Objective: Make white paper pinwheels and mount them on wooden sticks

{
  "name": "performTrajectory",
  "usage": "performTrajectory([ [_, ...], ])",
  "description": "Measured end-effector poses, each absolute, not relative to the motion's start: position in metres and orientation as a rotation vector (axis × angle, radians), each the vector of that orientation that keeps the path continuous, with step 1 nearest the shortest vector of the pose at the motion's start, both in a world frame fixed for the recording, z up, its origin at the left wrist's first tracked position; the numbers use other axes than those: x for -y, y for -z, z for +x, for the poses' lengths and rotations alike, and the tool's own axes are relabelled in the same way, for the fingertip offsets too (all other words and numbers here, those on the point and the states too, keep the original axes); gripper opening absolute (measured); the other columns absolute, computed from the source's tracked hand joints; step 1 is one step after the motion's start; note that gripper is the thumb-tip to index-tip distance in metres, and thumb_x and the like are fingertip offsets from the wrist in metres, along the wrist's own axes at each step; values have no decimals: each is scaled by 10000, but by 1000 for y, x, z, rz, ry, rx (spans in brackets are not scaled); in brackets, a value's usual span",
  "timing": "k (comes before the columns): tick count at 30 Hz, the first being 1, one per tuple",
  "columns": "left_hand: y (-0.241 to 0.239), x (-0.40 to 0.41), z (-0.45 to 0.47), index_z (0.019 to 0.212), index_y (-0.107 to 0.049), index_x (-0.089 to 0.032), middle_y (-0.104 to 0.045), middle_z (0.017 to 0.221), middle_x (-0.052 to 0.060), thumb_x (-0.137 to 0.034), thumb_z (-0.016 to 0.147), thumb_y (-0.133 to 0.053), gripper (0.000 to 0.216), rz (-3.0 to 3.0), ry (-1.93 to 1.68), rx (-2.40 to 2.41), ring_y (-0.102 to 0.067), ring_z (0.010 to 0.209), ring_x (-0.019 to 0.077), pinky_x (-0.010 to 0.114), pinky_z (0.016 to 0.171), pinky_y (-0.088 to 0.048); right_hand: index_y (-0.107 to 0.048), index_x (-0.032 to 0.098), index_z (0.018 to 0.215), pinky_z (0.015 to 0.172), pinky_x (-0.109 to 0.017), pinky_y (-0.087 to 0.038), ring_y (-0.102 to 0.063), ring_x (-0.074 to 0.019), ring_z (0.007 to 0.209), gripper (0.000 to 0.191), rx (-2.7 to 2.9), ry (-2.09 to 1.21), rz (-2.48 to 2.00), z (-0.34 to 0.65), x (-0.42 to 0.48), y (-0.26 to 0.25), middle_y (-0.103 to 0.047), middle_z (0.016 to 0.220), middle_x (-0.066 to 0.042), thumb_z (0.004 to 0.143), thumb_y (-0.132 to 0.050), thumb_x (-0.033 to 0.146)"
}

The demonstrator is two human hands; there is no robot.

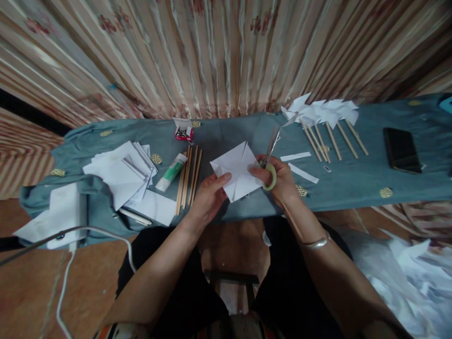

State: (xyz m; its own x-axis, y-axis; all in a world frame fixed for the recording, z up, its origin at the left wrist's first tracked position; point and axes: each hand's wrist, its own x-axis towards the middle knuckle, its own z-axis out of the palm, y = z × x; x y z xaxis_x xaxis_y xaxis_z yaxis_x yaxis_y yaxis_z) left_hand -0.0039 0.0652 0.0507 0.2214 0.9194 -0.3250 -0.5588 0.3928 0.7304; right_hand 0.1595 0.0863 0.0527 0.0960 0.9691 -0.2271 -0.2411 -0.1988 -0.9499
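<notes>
- Paper square (237, 170), white and already slit from the corners, sits at the middle of the blue cloth (353, 183), pinched at its near-left edge by the left hand (208, 197).
- Right hand (278, 181) grips green-handled scissors (270, 157) at the square's right edge, blades pointing away.
- Right of the square: paper strips (296, 156), then finished pinwheels (325, 117) on sticks, apparently several done.
- Left of the square: bare sticks (189, 176), a glue tube (172, 172), uncut sheets (120, 172); more seem left to make.
- No writing is readable.

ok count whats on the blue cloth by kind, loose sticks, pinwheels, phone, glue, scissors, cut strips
loose sticks: about 5, hard to split
finished pinwheels: about 5 sticks showing
phone: 1
glue tube: 1
scissors: 1, in the right hand
cut paper strips: 2
total: about 15
</notes>
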Motion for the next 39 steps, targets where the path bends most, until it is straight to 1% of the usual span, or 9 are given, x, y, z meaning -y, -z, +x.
performTrajectory([
  [3,-46,-62,1,918,-727,-128,-777,971,105,-318,545,-893,451,523,-1133,-923,-705,1025,304,422,990,-494,-650,222,774,465,-224,-396,-476,-73,504,438,924,-1348,-1281,155,-85,-52,-588,610,84,465,-912,389],
  [7,-43,-66,-4,887,-735,-132,-780,909,89,-292,530,-892,421,560,-1213,-1028,-720,930,291,420,925,-529,-654,208,831,478,-236,-396,-501,-91,528,446,1204,-1358,-1300,165,-81,-55,-579,606,60,593,-843,535],
  [9,-43,-72,-11,868,-735,-141,-776,882,77,-278,529,-885,396,599,-1257,-1052,-721,894,285,410,871,-553,-663,198,879,467,-241,-396,-544,-116,537,500,1303,-1473,-1302,176,-78,-58,-609,601,33,621,-812,600],
  [11,-45,-78,-19,851,-735,-150,-770,849,64,-260,526,-879,372,647,-1304,-1065,-720,845,269,389,810,-571,-672,176,933,490,-246,-425,-618,-149,626,542,1358,-1637,-1299,189,-74,-61,-701,719,-36,655,-788,626],
  [14,-47,-84,-30,853,-739,-154,-766,827,55,-253,561,-862,332,711,-1330,-1085,-712,779,235,352,742,-577,-680,148,994,523,-249,-458,-642,-159,667,620,1434,-1865,-1263,205,-68,-66,-721,774,-61,669,-759,671],
  [17,-48,-85,-36,855,-739,-150,-768,836,54,-261,585,-850,313,746,-1330,-1098,-705,759,215,328,723,-572,-682,123,984,557,-254,-479,-615,-136,631,647,1522,-2041,-1198,211,-62,-68,-705,735,-51,661,-762,679],
  [22,-48,-82,-36,861,-744,-144,-771,824,51,-261,572,-868,335,755,-1266,-1103,-704,740,206,326,733,-569,-691,120,987,517,-218,-446,-610,-111,595,614,1509,-2218,-1151,208,-56,-63,-696,696,-30,672,-762,643],
  [31,-42,-82,-35,900,-746,-147,-780,884,68,-297,576,-876,380,806,-1227,-1075,-724,824,241,361,793,-574,-697,129,981,479,-192,-422,-632,-104,573,587,1457,-2218,-1103,211,-54,-59,-710,681,-26,682,-772,628],
  [39,-39,-75,-25,850,-751,-162,-773,847,58,-312,567,-875,344,823,-1091,-1093,-715,773,233,339,729,-573,-687,141,961,479,-189,-434,-604,-85,546,497,1415,-2230,-1120,205,-53,-59,-683,650,1,706,-792,555],
])
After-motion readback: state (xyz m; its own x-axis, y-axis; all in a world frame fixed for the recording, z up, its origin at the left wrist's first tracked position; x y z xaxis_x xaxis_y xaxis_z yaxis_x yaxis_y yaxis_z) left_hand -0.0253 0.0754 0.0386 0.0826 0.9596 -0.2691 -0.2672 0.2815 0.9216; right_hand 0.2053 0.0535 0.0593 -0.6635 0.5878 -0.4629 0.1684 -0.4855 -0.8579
